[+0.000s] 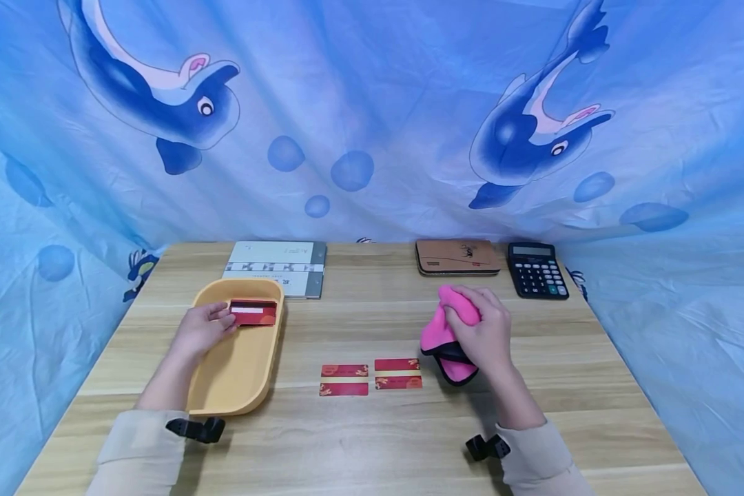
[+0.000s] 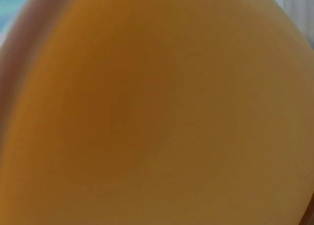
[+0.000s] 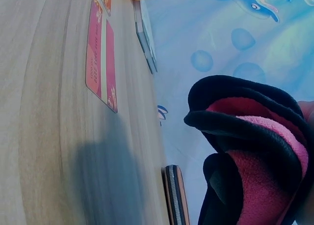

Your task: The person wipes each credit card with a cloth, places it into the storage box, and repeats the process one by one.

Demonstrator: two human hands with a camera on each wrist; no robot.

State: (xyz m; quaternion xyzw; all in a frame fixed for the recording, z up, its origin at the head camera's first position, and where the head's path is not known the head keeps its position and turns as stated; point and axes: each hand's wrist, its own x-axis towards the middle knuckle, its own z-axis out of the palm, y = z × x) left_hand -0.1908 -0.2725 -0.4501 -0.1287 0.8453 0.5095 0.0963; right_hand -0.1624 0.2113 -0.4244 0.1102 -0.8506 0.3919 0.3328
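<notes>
At the left, my left hand [image 1: 203,329] reaches over a yellow plastic tray [image 1: 232,379] and pinches the left end of a red card [image 1: 255,317] with a dark stripe and a white strip. The tray's blurred wall [image 2: 196,112] fills the left wrist view, hiding that hand's fingers. My right hand [image 1: 488,334] grips a bunched pink cloth [image 1: 434,335] with black edging, its folds [image 3: 260,181] hanging over the table in the right wrist view. Two red-and-gold cards, one on the left [image 1: 344,390] and one on the right [image 1: 398,383], lie side by side between the hands.
Behind the tray lies a grey-and-white booklet [image 1: 285,253], partly covered by its rim. A brown zip wallet [image 1: 455,256] and a black calculator [image 1: 538,271] sit at the back right of the wooden table [image 1: 372,448]. A blue dolphin-print curtain [image 1: 403,89] hangs behind.
</notes>
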